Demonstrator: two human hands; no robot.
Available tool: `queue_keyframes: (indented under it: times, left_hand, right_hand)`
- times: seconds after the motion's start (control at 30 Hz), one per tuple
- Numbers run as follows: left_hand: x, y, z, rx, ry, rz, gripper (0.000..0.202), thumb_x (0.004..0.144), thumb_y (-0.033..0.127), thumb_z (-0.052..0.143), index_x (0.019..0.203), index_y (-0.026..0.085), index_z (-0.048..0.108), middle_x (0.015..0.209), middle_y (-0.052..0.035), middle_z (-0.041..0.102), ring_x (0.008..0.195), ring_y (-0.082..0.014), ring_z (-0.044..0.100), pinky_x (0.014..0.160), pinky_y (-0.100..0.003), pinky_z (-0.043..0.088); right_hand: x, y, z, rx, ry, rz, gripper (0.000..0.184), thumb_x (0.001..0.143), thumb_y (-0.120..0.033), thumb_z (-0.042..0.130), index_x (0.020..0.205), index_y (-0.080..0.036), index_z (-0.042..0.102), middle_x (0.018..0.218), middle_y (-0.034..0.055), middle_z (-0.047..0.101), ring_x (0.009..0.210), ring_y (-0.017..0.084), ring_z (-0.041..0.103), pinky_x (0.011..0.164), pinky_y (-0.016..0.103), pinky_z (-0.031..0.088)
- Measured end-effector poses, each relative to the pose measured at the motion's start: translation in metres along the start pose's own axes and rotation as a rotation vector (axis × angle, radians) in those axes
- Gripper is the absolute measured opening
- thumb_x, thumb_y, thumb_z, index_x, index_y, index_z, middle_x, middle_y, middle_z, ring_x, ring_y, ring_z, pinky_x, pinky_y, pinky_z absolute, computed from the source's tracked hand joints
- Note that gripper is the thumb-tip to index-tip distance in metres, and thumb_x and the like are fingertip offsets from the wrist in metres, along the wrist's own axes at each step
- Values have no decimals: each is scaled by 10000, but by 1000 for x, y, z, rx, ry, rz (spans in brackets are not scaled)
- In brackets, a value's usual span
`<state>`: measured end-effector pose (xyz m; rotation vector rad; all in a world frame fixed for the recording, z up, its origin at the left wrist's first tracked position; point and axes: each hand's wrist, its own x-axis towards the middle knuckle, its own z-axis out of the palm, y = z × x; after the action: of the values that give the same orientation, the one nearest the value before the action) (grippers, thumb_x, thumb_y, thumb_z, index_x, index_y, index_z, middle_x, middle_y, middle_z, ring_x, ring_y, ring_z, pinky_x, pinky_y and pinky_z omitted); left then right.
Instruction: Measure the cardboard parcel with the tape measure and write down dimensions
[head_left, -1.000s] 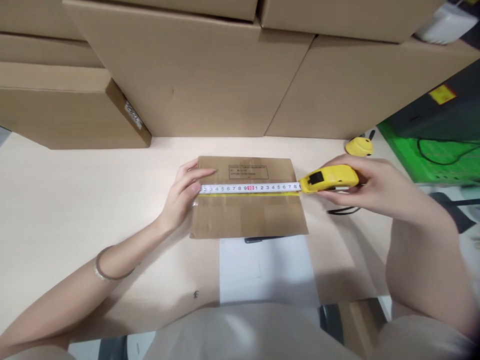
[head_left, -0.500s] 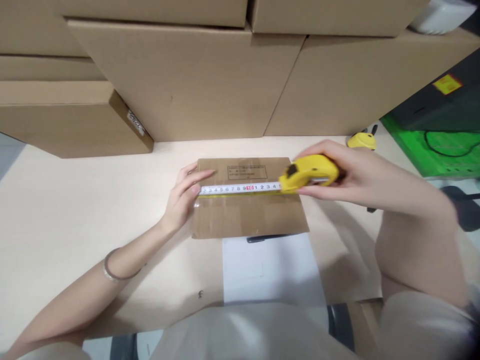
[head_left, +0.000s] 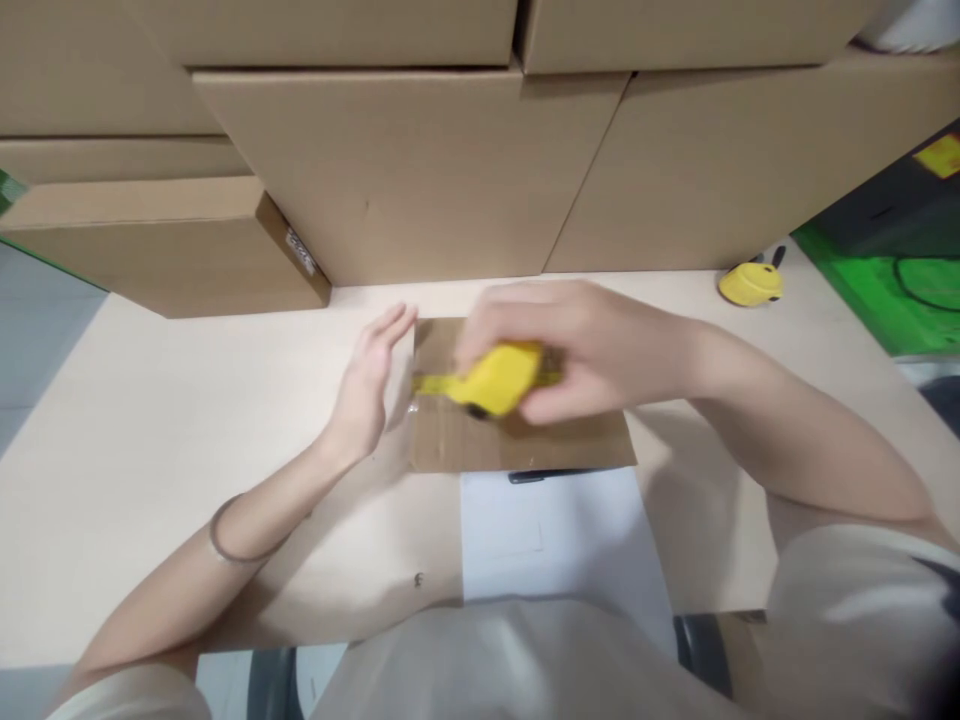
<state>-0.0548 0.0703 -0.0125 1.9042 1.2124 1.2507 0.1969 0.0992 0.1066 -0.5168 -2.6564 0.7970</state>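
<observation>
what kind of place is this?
Likely a packing or shipping station: stacked cardboard cartons line the back of the table, and the right hand holds a yellow tape measure over a small flat box.

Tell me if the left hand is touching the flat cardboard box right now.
Cannot tell. In the head view the left hand is open with fingers raised beside the flat cardboard box, but motion blur hides whether its heel meets the box's left edge.

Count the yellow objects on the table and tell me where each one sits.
2. The yellow tape measure is in the right hand, over the flat cardboard box. A small yellow object sits at the table's far right. Others may be hidden.
</observation>
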Motion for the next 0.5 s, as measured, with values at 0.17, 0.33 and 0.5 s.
queue_keyframes:
  times: [0.17, 0.33, 0.5]
  left_hand:
    - [-24, 73, 6, 461, -297, 483, 216, 946, 215, 532, 1087, 85, 631, 1213, -197, 657, 1174, -273, 658, 998, -387, 589]
    - [-43, 83, 37, 480, -342, 620, 311, 950, 370, 528, 950, 73, 617, 1130, -240, 702, 1166, -340, 672, 953, -411, 607]
    - [-40, 66, 42, 549, -331, 785, 457, 974, 529, 453, 1104, 129, 634, 1068, -168, 696, 1116, -325, 666, 918, -415, 546]
  right_hand:
    - [-59, -5, -17, 180, -251, 110, 296, 748, -70, 639, 990, -239, 647, 1049, 3, 692, 974, 156, 627, 833, 257, 468]
    - [-64, -10, -10, 154, -353, 223, 329, 755, -60, 601, 1012, -252, 673, 1025, 11, 694, 950, 166, 631, 799, 268, 485]
    - [-48, 3, -20, 85, -357, 284, 283, 785, -130, 595, 1009, -267, 701, 1033, 10, 707, 914, 173, 654, 769, 282, 521]
